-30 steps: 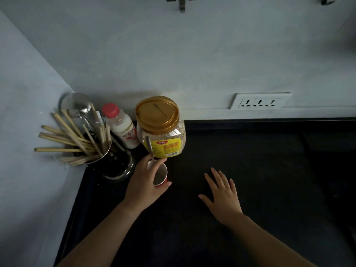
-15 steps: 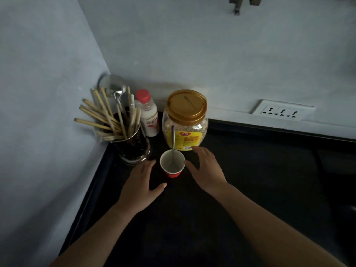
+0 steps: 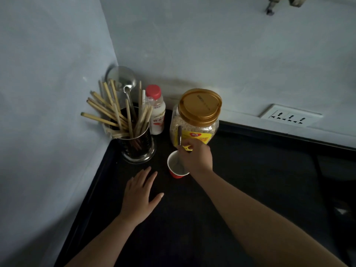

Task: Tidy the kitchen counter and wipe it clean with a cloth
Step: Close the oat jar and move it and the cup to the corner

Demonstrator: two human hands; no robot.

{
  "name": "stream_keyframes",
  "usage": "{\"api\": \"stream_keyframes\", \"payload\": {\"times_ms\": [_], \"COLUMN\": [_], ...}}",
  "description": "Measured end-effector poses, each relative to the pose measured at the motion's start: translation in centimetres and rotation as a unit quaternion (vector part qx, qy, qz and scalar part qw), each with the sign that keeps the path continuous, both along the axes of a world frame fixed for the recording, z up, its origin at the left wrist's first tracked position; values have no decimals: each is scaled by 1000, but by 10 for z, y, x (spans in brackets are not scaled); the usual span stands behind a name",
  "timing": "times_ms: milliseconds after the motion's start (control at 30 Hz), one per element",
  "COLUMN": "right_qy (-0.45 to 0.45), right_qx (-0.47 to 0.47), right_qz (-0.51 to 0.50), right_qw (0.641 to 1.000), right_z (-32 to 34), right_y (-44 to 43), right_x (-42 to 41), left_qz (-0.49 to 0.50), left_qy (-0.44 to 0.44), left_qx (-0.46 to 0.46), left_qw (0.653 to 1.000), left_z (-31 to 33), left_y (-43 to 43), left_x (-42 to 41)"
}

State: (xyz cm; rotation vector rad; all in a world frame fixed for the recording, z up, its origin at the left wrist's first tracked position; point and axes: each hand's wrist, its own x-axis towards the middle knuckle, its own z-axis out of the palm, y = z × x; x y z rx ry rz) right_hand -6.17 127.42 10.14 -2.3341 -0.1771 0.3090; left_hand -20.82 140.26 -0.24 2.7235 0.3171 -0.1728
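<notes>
Right hand: we see the right hand above the cup, its fingers curled in and pinching the spoon's handle.
Spoon: the spoon stands in the cup, and its handle rises in front of the jar's yellow label.
Cup: the red paper cup stands upright on the counter just in front of the jar.
Left hand: we find the left hand palm down over the counter with its fingers straight, holding nothing, near the cup but apart from it.
Counter: the black counter runs into the wall corner.
Corner: we see a metal holder with chopsticks and a ladle, a red-capped bottle beside it, then the gold-lidded jar.
Wall: a white socket sits above the counter's back edge.
</notes>
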Motion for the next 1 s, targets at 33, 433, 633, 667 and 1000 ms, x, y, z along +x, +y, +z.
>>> {"api": "stream_keyframes", "payload": {"times_ms": [33,433,633,667,1000], "right_qy": [6,-12,-60,-66,-151], "right_qx": [6,75,131,136,146], "right_qz": [3,65,69,73,215], "right_qw": [1000,995,987,986,954], "right_z": [1,19,39,43,98], "right_y": [0,-18,-22,-21,53], "right_x": [0,-8,-10,-10,8], "left_qz": [-2,-56,-64,-58,26], "left_qy": [4,22,39,47,93], "left_qx": [2,33,31,31,32], "left_qw": [1000,998,997,997,995], "left_z": [-1,4,11,11,13], "left_y": [1,13,21,21,44], "left_x": [0,2,-4,-7,-27]}}
